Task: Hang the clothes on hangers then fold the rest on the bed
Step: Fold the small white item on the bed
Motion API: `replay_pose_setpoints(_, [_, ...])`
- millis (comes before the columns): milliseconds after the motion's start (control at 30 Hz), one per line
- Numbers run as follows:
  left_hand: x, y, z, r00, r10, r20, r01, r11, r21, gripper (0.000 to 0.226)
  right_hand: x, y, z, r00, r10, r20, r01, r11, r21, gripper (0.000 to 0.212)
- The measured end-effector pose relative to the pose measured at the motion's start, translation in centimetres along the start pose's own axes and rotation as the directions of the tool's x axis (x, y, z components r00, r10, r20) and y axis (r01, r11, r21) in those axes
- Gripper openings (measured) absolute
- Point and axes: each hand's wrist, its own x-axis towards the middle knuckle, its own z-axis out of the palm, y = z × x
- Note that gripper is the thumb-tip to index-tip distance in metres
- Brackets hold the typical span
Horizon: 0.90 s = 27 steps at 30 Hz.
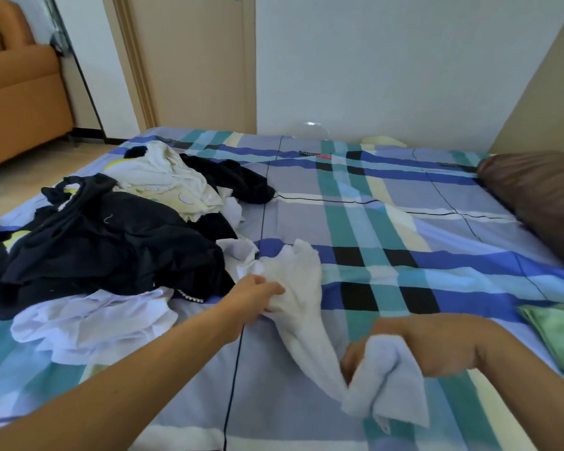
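The white cloth (302,307) lay on the bed (388,222), stretched between two hands. It looked soft and fluffy, maybe a small towel, though the view was too blurry to be sure. It would be light and floppy, and it would not slip or break. It sagged and twisted in the middle, so the best places to hold it would be the corners, to pull it flat before folding.

The left hand (258,296) had its grip closed on the far end, bunching the cloth in its fingers. The right hand (414,338) had its grip closed on the near end, and a flap of cloth hung down over its fingers.

Just beside the left hand sat a pile of clothes (111,236), dark ones on top of pale ones, with a white shirt (88,323) at the front. None of these were folded yet. A green cloth (560,333) lay flat near the right arm. A brown pillow (541,196) rested at the far right of the bed.

A small red label (321,155) was on the checked sheet, but its words were too tiny to read. No hangers showed anywhere.
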Motion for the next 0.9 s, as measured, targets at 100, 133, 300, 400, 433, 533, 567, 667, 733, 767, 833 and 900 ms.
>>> replay_pose_setpoints(100, [1.2, -1.8, 0.8, 0.999, -0.008, -0.049, 0.001, 0.992, -0.128, 0.099, 0.2, -0.8, -0.2, 0.997, -0.063, 0.051, 0.054, 0.987, 0.151, 0.034])
replay_pose_setpoints(133, [1.7, -2.3, 0.9, 0.998, 0.01, -0.066, -0.019, 0.99, -0.143, 0.108, 0.5, -0.6, -0.1, 0.999, -0.031, 0.03, 0.025, 0.979, 0.203, 0.037])
replay_pose_setpoints(300, [2.5, -3.4, 0.0, 0.992, 0.128, 0.001, -0.128, 0.992, 0.016, 0.079, 1.5, 0.6, -0.2, 0.926, 0.276, -0.258, -0.179, 0.922, 0.344, 0.038])
replay_pose_setpoints(400, [2.0, -3.1, -0.2, 0.978, 0.18, 0.102, -0.195, 0.969, 0.154, 0.047, 2.2, 0.9, -0.1, 0.849, 0.398, -0.347, -0.2, 0.85, 0.487, 0.046])
replay_pose_setpoints(433, [1.3, -2.9, 0.2, 0.963, 0.211, 0.166, -0.245, 0.945, 0.218, 0.038, 2.5, 1.0, 0.0, 0.828, 0.429, -0.362, -0.194, 0.824, 0.532, 0.052])
replay_pose_setpoints(533, [-1.8, -2.2, 2.4, 0.814, 0.305, 0.495, -0.49, 0.817, 0.303, 0.03, 4.1, 1.5, 0.3, 0.763, 0.521, -0.382, -0.152, 0.72, 0.677, 0.063])
replay_pose_setpoints(567, [-3.0, -2.0, 3.3, 0.728, 0.313, 0.61, -0.579, 0.756, 0.305, 0.03, 4.8, 1.8, 0.4, 0.741, 0.547, -0.39, -0.114, 0.674, 0.729, 0.062])
replay_pose_setpoints(667, [-6.1, -2.0, 5.7, 0.514, 0.238, 0.824, -0.741, 0.606, 0.288, 0.033, 7.2, 2.5, 0.8, 0.701, 0.585, -0.408, 0.0, 0.572, 0.82, 0.05])
replay_pose_setpoints(733, [-7.1, -2.3, 6.7, 0.451, 0.192, 0.872, -0.788, 0.544, 0.289, 0.034, 8.9, 2.9, 1.4, 0.674, 0.589, -0.446, 0.027, 0.584, 0.811, 0.044])
replay_pose_setpoints(767, [-7.4, -2.3, 6.9, 0.432, 0.176, 0.885, -0.802, 0.523, 0.288, 0.034, 9.6, 2.8, 1.7, 0.668, 0.582, -0.465, 0.024, 0.608, 0.794, 0.039])
replay_pose_setpoints(833, [-7.8, -1.5, 6.6, 0.41, 0.2, 0.89, -0.796, 0.555, 0.242, 0.033, 10.6, 2.6, 2.1, 0.638, 0.587, -0.499, -0.005, 0.651, 0.759, 0.038])
replay_pose_setpoints(900, [-7.9, 0.2, 5.5, 0.468, 0.409, 0.784, -0.765, 0.632, 0.127, 0.026, 10.5, 2.3, 1.6, 0.598, 0.592, -0.541, 0.043, 0.65, 0.759, 0.036])
